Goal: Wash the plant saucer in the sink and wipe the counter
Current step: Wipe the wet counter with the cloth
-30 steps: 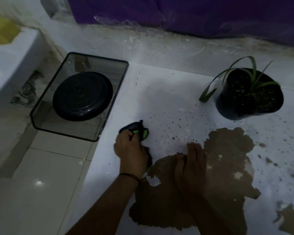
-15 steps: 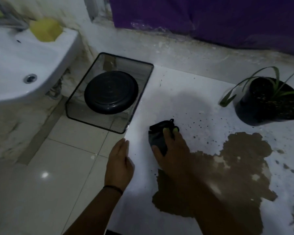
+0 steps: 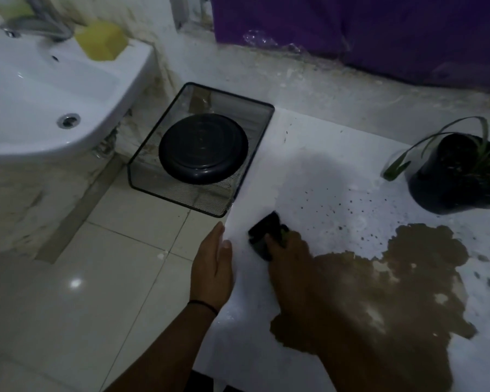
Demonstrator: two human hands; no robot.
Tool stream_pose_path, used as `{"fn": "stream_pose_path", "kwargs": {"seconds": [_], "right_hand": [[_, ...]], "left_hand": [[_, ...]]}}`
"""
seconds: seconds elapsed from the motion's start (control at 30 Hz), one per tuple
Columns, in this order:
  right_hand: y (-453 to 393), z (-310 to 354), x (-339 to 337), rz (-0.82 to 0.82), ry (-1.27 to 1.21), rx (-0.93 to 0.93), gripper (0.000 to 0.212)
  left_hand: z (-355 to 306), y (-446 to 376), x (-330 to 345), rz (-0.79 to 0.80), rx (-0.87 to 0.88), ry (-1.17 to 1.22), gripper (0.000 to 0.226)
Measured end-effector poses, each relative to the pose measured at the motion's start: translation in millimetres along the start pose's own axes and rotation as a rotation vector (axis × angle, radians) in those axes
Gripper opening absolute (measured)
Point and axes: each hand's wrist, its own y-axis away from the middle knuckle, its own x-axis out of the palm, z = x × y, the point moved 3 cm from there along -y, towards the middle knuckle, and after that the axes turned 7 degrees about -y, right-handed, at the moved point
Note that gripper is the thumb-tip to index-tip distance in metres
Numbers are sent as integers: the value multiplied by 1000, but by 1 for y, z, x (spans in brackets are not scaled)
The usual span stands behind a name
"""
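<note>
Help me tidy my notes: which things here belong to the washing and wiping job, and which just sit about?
Job: saucer, sink, counter, dark cloth under right hand, brown spill, left hand.
Lying about: mesh basket, potted plant, yellow sponge.

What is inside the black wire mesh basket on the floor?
Inside the mesh basket lies one round black plant saucer, upside down. Whatever is under the saucer is covered; only bare mesh shows around it.
</note>
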Motion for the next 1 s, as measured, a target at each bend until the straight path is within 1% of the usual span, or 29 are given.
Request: {"fn": "stream_pose_path", "kwargs": {"seconds": [0.03,0.07,0.1,0.17,0.2,0.23,0.27,0.3,0.33,0.37,0.4,0.43,0.47,0.5,0.53,0.57,0.6,0.63,0.67,0.7,0.77,0.8,0.83,0.87,0.9,0.93,0.97,1.0], "right_hand": [[-3,-1,-2,-20,8,32,40],[-1,4,-1,11,35,32,43],[4,9,4,64,102,-57,45],[13,11,16,133,61,-157,37],[14,9,12,111,70,-201,35],[9,1,5,59,139,-243,32],[0,-7,-6,0,166,-229,29],[-12,-13,-19,-61,162,-172,26],[-22,-19,-34,-133,152,-53,26],[-30,-25,-45,-197,150,39,27],[-35,-26,-48,-217,142,94,29],[-36,-23,-44,-201,155,100,33],[-34,-12,-32,-98,212,39,38],[-26,1,-15,28,264,-54,42],[-15,12,4,133,265,-141,42],[-6,20,17,179,237,-256,38],[-4,22,20,166,212,-314,31],[-9,22,15,99,227,-393,28],[-18,16,7,39,218,-369,29],[-31,11,-4,-27,172,-291,32],[-56,-3,-29,-250,41,-32,36],[-61,-6,-31,-311,21,47,38],[-63,-1,-27,-320,2,58,40],[-62,7,-17,-259,-13,6,41],[-59,18,-2,-155,-2,-94,40],[-56,27,11,-38,72,-186,35],[-56,31,17,13,108,-233,30],[-63,26,15,-25,116,-259,26]], "left_hand": [[-2,1,1,5,-10,0,54],[-3,1,1,11,5,-6,52],[-5,1,0,5,29,-13,48],[-4,0,0,4,50,-42,36],[-3,1,0,15,56,-40,35],[-1,2,1,21,61,-33,40],[1,2,1,25,60,-35,53],[3,2,2,26,61,-47,64],[4,2,3,26,58,-61,71],[4,2,3,18,56,-75,73],[4,1,3,17,53,-83,73],[4,2,3,15,49,-87,72],[3,1,2,18,43,-83,71],[2,1,2,17,37,-78,69],[1,1,2,14,29,-72,67],[0,1,1,14,19,-69,65],[-1,1,1,25,5,-60,66],[-1,1,1,37,-8,-57,67],[-1,0,2,47,-19,-61,69],[0,0,3,50,-17,-70,70],[1,1,3,47,4,-76,73],[2,1,3,46,12,-77,78],[3,0,4,46,16,-79,82],[3,0,4,45,16,-80,84],[3,0,4,43,16,-83,84],[4,0,4,44,18,-87,82],[3,-1,4,46,23,-90,80],[4,-1,4,49,31,-94,81]]}}
